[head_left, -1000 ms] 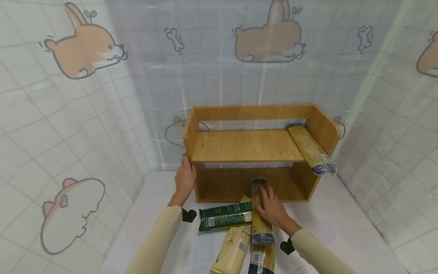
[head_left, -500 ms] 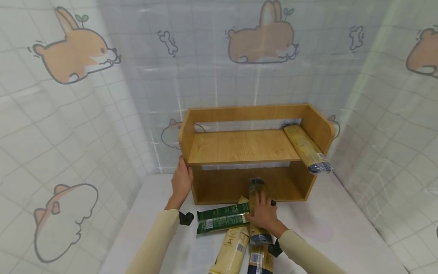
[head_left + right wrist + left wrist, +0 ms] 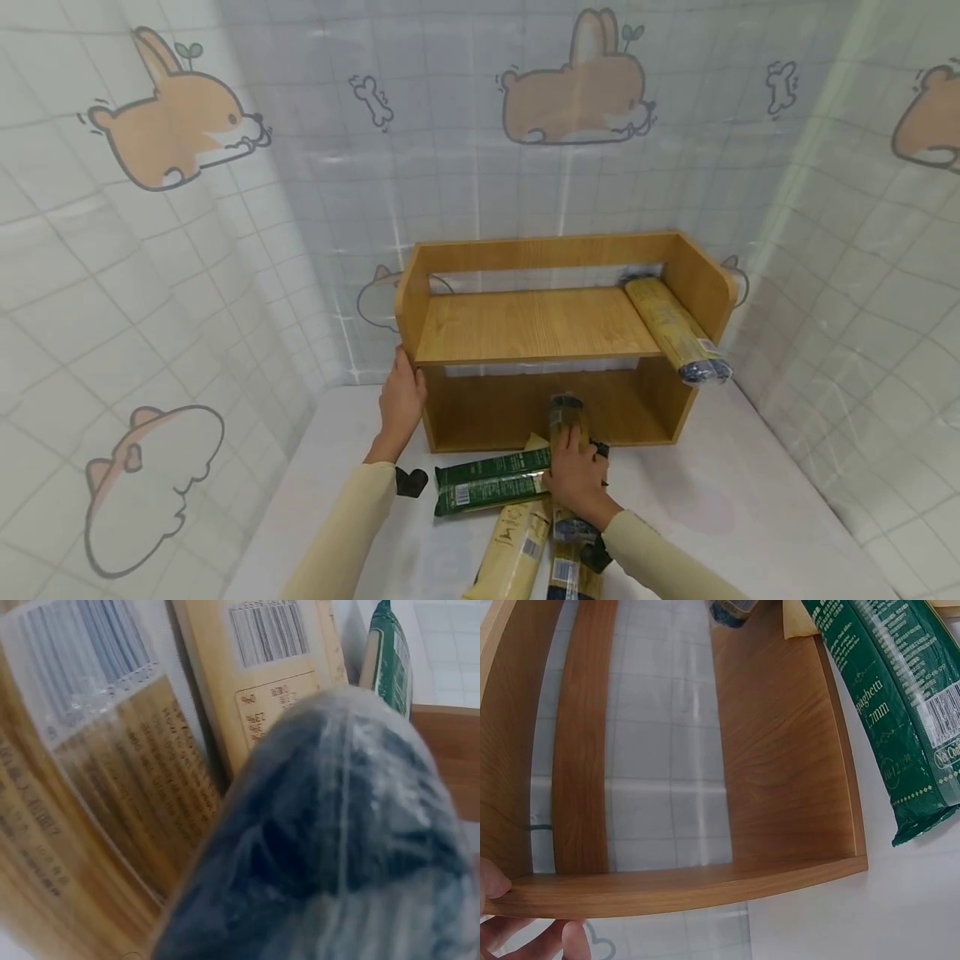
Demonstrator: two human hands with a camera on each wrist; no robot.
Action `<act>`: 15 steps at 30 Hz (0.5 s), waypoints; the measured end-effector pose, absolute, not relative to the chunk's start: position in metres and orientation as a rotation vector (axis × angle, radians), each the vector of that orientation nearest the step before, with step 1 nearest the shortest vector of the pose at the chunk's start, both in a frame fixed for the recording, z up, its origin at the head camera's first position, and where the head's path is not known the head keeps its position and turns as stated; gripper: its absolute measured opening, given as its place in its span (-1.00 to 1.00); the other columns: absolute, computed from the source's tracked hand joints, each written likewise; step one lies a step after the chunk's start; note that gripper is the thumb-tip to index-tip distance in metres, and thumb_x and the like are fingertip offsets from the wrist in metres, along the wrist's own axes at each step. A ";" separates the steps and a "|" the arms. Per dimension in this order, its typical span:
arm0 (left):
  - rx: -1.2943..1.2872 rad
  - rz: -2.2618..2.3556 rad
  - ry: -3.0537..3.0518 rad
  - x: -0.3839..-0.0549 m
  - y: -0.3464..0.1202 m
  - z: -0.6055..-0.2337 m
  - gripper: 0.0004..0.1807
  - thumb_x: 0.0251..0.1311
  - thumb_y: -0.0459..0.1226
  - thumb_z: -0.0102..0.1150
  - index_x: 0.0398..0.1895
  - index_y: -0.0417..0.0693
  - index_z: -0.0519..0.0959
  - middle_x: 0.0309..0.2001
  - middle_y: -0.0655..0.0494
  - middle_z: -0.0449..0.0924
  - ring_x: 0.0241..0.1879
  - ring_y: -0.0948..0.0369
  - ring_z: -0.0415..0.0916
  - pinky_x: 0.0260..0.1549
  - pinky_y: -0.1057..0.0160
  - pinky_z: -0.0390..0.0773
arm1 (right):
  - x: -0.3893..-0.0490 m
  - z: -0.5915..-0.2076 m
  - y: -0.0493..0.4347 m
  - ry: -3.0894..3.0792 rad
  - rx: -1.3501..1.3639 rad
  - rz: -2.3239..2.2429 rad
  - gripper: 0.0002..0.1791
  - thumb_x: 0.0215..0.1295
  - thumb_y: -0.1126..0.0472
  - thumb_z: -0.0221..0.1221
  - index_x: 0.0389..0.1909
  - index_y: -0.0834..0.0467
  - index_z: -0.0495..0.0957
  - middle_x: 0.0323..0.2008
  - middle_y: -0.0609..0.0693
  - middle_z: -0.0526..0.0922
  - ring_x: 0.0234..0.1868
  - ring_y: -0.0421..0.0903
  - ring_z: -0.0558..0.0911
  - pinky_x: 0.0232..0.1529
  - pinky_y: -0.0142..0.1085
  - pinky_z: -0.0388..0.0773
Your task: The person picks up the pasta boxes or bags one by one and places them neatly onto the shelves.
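Observation:
My left hand [image 3: 401, 400] grips the left side panel of a two-tier wooden shelf [image 3: 536, 325]. In the left wrist view its thumb and fingers lie on opposite sides of the panel edge. My right hand [image 3: 577, 479] is over a yellow spaghetti packet [image 3: 566, 410] with dark blue ends, holding it round the middle. That packet's far end overlaps the lower compartment. Its near end [image 3: 337, 817] fills the right wrist view, where the hand itself is hidden. A green spaghetti packet [image 3: 487, 482] lies to the left, its right end beside my right hand.
A cream packet [image 3: 513, 546] and another yellow spaghetti packet [image 3: 566, 573] lie on the white table [image 3: 360, 533] in front. One more yellow packet [image 3: 671, 325] lies on the upper tier at the right, its near end jutting past the shelf edge. Patterned sheeting [image 3: 420, 167] surrounds the table.
My right hand has shifted from the packet's right side to over its middle, and its spread fingers have closed round it. My left hand stays on the side panel.

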State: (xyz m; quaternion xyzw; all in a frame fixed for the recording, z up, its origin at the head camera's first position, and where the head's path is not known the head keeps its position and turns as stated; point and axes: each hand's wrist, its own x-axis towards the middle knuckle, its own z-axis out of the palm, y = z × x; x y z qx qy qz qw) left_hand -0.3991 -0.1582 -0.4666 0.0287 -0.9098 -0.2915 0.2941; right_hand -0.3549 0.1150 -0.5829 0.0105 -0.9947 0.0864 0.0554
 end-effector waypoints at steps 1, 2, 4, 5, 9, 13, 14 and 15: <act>0.079 -0.774 -2.414 -0.399 -0.158 -0.467 -0.50 0.45 -0.37 0.01 0.38 -0.36 0.23 0.04 -0.45 0.62 -0.20 -0.37 0.67 -0.34 -0.31 0.60 | -0.355 -0.583 0.115 -3.009 0.038 0.270 0.05 0.26 -0.14 0.37 0.55 0.34 0.12 0.56 0.32 0.18 0.17 0.45 0.50 -0.06 0.31 0.53; 0.081 -0.772 -2.406 -0.398 -0.158 -0.467 -0.50 0.44 -0.37 0.02 0.37 -0.35 0.24 0.02 -0.45 0.62 -0.20 -0.38 0.67 -0.35 -0.31 0.59 | -0.355 -0.584 0.115 -2.999 0.046 0.278 0.04 0.26 -0.12 0.38 0.55 0.34 0.12 0.55 0.33 0.18 0.17 0.46 0.50 -0.06 0.32 0.53; 0.081 -0.770 -2.398 -0.398 -0.158 -0.467 -0.51 0.43 -0.38 0.04 0.36 -0.35 0.25 0.00 -0.45 0.63 -0.21 -0.38 0.66 -0.35 -0.32 0.59 | -0.355 -0.587 0.116 -2.980 0.065 0.282 0.03 0.27 -0.09 0.38 0.55 0.34 0.11 0.55 0.34 0.19 0.16 0.47 0.51 -0.07 0.34 0.53; 0.076 -0.766 -2.397 -0.398 -0.158 -0.467 -0.51 0.43 -0.39 0.04 0.36 -0.36 0.25 -0.01 -0.45 0.63 -0.21 -0.38 0.66 -0.36 -0.32 0.59 | -0.354 -0.588 0.117 -2.970 0.074 0.273 0.02 0.27 -0.07 0.38 0.55 0.34 0.11 0.55 0.35 0.20 0.15 0.47 0.51 -0.08 0.34 0.54; 0.054 -0.762 -2.428 -0.399 -0.157 -0.469 -0.50 0.45 -0.37 0.03 0.38 -0.36 0.23 0.01 -0.45 0.63 -0.20 -0.36 0.67 -0.35 -0.29 0.61 | -0.352 -0.590 0.121 -2.906 0.112 0.197 -0.03 0.24 0.00 0.42 0.50 0.36 0.20 0.50 0.35 0.29 0.01 0.42 0.58 -0.25 0.24 0.60; 0.054 -0.760 -2.426 -0.399 -0.159 -0.468 -0.49 0.45 -0.36 0.03 0.38 -0.35 0.23 0.01 -0.44 0.62 -0.20 -0.36 0.67 -0.36 -0.31 0.60 | -0.352 -0.589 0.124 -2.823 0.164 0.148 -0.10 0.18 0.06 0.46 0.44 0.35 0.30 0.43 0.32 0.41 -0.13 0.36 0.63 -0.40 0.12 0.59; 0.055 -0.760 -2.422 -0.399 -0.159 -0.468 -0.49 0.45 -0.36 0.03 0.38 -0.35 0.23 0.01 -0.43 0.62 -0.20 -0.37 0.66 -0.37 -0.31 0.60 | -0.353 -0.588 0.124 -2.807 0.180 0.139 -0.11 0.18 0.07 0.47 0.43 0.34 0.31 0.41 0.30 0.43 -0.15 0.34 0.63 -0.42 0.09 0.58; 0.057 -0.761 -2.417 -0.399 -0.159 -0.468 -0.50 0.45 -0.36 0.03 0.38 -0.35 0.23 0.02 -0.43 0.62 -0.19 -0.37 0.66 -0.36 -0.32 0.59 | -0.354 -0.588 0.125 -2.798 0.195 0.131 -0.13 0.18 0.08 0.46 0.43 0.33 0.32 0.40 0.29 0.44 -0.16 0.33 0.64 -0.43 0.08 0.57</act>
